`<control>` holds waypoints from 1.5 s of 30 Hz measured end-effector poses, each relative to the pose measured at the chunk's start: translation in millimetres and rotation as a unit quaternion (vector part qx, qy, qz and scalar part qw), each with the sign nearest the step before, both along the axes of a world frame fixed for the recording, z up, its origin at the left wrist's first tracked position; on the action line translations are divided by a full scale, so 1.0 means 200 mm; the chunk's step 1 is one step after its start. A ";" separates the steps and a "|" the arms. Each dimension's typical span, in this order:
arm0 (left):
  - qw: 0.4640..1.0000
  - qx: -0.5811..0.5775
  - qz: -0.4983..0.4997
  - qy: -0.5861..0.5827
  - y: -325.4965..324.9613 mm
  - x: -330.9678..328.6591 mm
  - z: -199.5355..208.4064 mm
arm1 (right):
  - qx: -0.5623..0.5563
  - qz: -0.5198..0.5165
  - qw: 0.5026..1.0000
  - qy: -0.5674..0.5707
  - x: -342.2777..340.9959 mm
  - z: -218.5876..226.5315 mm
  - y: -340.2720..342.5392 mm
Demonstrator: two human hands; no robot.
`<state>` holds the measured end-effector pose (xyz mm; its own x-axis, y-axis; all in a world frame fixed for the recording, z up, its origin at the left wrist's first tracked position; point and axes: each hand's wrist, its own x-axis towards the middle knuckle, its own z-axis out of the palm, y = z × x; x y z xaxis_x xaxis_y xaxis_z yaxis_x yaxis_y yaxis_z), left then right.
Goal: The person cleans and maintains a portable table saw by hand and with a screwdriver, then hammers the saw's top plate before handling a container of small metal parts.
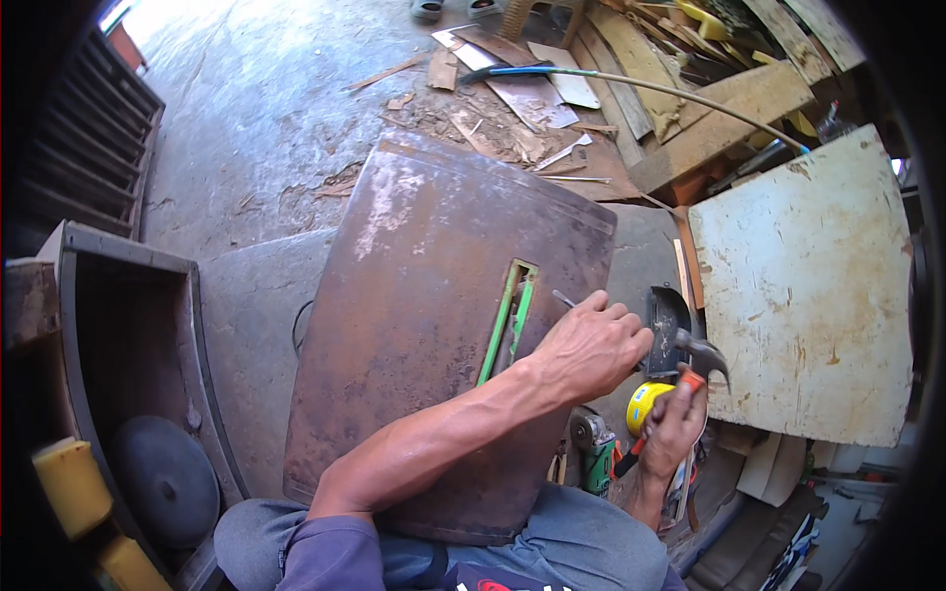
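Brown panel point(434, 227): lies at a slant in the middle of the frame, lower edge over the lap point(601, 547), with green strips point(496, 342) along a long narrow slot point(511, 320) right of centre. Left hand point(591, 342), just right of the slot: fingers curled tight around a thin metal tool point(564, 297), mostly hidden in the grip, only the tip poking out toward the upper left. Contact between tip and panel: cannot tell. Right hand point(675, 424), lower right of the frame: fingers wrapped around the orange-and-black handle of a claw hammer point(702, 353), head just beside the left knuckles. Main danger: a glancing blow on those knuckles, from so little tool left uncovered. Also possible: a skidding tip, from a shallow angle on the worn surface; or a shifting panel, from uneven support along the lap. Crowded space near the right hand too, with yellow roll point(645, 404), green grinder point(597, 461) and black dustpan point(666, 315); could snag the hammer on a careless swing
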<state>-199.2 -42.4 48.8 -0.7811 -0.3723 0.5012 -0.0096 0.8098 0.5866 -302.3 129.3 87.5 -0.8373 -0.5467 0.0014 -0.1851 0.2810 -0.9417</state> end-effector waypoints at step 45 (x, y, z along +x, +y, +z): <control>0.864 -0.165 0.448 -0.158 -0.53 0.44 -0.20 | -0.001 0.354 0.839 0.414 -0.12 -0.10 -0.57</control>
